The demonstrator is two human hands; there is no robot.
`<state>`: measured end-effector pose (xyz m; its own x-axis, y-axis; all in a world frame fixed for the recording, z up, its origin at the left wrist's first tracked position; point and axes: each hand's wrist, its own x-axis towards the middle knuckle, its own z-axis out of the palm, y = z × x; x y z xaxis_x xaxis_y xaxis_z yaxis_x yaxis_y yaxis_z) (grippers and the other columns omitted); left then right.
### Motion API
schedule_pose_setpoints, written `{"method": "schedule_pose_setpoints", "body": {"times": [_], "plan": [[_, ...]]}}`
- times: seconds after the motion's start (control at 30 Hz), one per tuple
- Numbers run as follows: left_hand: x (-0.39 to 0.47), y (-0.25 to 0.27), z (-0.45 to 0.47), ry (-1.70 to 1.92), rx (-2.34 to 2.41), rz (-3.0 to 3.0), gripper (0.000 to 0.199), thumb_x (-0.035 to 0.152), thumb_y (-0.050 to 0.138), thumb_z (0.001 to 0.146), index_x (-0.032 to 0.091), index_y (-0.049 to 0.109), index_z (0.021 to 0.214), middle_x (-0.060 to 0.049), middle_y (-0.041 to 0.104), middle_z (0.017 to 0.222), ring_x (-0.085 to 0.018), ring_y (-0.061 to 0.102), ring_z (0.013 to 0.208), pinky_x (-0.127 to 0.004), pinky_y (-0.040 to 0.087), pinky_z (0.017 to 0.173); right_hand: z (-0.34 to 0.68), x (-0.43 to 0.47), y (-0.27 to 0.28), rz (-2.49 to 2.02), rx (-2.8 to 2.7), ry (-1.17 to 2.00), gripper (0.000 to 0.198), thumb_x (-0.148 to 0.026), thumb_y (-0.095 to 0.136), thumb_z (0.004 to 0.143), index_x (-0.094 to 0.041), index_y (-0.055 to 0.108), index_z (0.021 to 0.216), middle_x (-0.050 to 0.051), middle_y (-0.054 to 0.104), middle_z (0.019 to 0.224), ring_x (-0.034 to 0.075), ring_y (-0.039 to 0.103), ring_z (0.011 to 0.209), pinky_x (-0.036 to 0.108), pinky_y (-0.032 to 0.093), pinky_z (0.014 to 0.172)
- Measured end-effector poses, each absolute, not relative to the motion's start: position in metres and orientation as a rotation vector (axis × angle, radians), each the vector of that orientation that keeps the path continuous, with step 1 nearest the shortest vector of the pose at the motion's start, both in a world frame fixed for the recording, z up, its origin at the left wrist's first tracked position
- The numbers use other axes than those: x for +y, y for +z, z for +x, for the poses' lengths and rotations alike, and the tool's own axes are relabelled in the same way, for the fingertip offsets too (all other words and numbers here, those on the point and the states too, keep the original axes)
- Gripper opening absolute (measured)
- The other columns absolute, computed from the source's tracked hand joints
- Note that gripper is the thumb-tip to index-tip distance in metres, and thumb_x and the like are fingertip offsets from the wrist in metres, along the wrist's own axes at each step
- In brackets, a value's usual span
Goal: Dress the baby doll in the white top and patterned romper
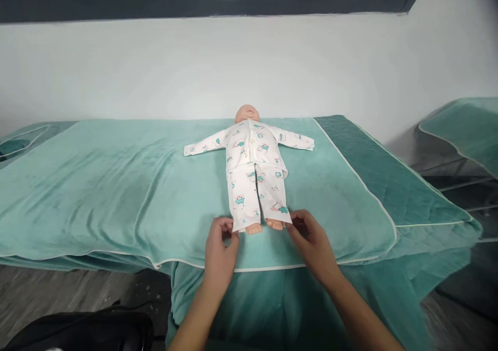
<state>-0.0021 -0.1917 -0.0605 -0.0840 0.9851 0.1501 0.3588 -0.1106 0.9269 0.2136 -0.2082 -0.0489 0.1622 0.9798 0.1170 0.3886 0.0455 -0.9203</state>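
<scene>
A baby doll lies on its back, its head toward the wall and its bare feet toward me. It wears a white printed long-sleeved top with both sleeves spread out sideways. White printed trousers cover its legs, and the toes show below the hems. My left hand pinches the outer corner of one trouser hem. At the outer corner of the other hem, my right hand has its thumb and fingers closed on the cloth.
A light green blanket with white piping covers the bed, over a darker green quilted cover. White wall rises behind. A black chair or bag-like object is at the lower left. Another green-covered surface stands at the right.
</scene>
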Motion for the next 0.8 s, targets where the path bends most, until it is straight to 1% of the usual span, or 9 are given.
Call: {"method": "schedule_pose_setpoints", "body": {"times": [0.1,0.2,0.3,0.4,0.5,0.57,0.63,0.73,0.8], "plan": [[-0.189,-0.057,0.000,1.057,1.589,1.529,0.016,0.023,0.055,0.085,0.021,0.055,0.101,-0.001,0.063,0.085,-0.016,0.059,0.074,-0.029,0.047,0.070,0.213,-0.204,-0.051,-1.625,-1.395,0.761,0.023,-0.039,0.057,0.089,-0.023,0.056,0.104,0.004,0.067,0.095,0.020,0.062,0.080,0.032,0.049,0.071],[-0.185,-0.051,0.003,0.965,1.652,1.522,0.025,0.022,0.055,0.085,0.020,0.053,0.110,-0.002,0.068,0.087,-0.018,0.062,0.072,-0.031,0.047,0.068,0.211,-0.197,-0.049,-1.755,-1.448,0.719,0.031,-0.042,0.059,0.087,-0.022,0.054,0.110,0.004,0.069,0.091,0.021,0.063,0.074,0.033,0.049,0.065],[-0.186,-0.050,0.006,0.959,1.610,1.518,0.030,0.024,0.055,0.087,0.020,0.052,0.117,-0.004,0.072,0.097,-0.020,0.066,0.081,-0.032,0.049,0.071,0.209,-0.194,-0.048,-1.825,-1.515,0.675,0.034,-0.043,0.058,0.087,-0.022,0.053,0.113,0.003,0.069,0.087,0.021,0.063,0.069,0.032,0.047,0.059],[-0.193,-0.049,0.008,1.020,1.508,1.529,0.029,0.030,0.052,0.091,0.022,0.051,0.119,-0.006,0.072,0.111,-0.020,0.068,0.091,-0.032,0.050,0.076,0.208,-0.198,-0.049,-1.770,-1.552,0.668,0.030,-0.040,0.055,0.090,-0.023,0.052,0.114,0.003,0.068,0.089,0.020,0.064,0.070,0.032,0.050,0.060],[-0.200,-0.046,0.009,1.066,1.486,1.552,0.028,0.034,0.048,0.095,0.022,0.052,0.119,-0.007,0.073,0.110,-0.018,0.067,0.083,-0.030,0.049,0.071,0.207,-0.206,-0.049,-1.632,-1.600,0.483,0.028,-0.033,0.052,0.092,-0.023,0.051,0.117,0.008,0.066,0.106,0.023,0.066,0.090,0.038,0.055,0.073],[-0.202,-0.044,0.010,1.071,1.487,1.560,0.028,0.035,0.047,0.095,0.022,0.052,0.119,-0.006,0.074,0.104,-0.017,0.066,0.077,-0.030,0.049,0.068,0.205,-0.210,-0.046,-1.524,-1.679,0.282,0.033,-0.027,0.052,0.092,-0.023,0.050,0.124,0.013,0.059,0.123,0.026,0.060,0.112,0.043,0.053,0.088],[-0.200,-0.043,0.012,1.064,1.475,1.569,0.028,0.034,0.046,0.095,0.022,0.052,0.120,-0.005,0.074,0.101,-0.017,0.066,0.074,-0.029,0.048,0.066,0.201,-0.211,-0.039,-1.431,-1.815,0.154,0.040,-0.018,0.050,0.090,-0.024,0.048,0.130,0.014,0.053,0.134,0.028,0.050,0.126,0.048,0.048,0.099],[-0.197,-0.044,0.013,1.057,1.475,1.578,0.029,0.033,0.047,0.094,0.022,0.051,0.121,-0.005,0.074,0.103,-0.017,0.067,0.076,-0.030,0.050,0.067,0.194,-0.208,-0.027,-1.363,-2.022,0.071,0.045,-0.006,0.047,0.085,-0.023,0.051,0.126,0.012,0.052,0.137,0.030,0.042,0.134,0.053,0.042,0.106],[-0.195,-0.047,0.013,1.055,1.475,1.568,0.030,0.032,0.048,0.094,0.022,0.049,0.122,-0.006,0.074,0.108,-0.018,0.068,0.082,-0.030,0.051,0.070,0.189,-0.205,-0.021,-1.359,-2.075,0.035,0.042,-0.005,0.049,0.082,-0.021,0.053,0.120,0.013,0.051,0.139,0.032,0.038,0.138,0.057,0.038,0.109]]}}
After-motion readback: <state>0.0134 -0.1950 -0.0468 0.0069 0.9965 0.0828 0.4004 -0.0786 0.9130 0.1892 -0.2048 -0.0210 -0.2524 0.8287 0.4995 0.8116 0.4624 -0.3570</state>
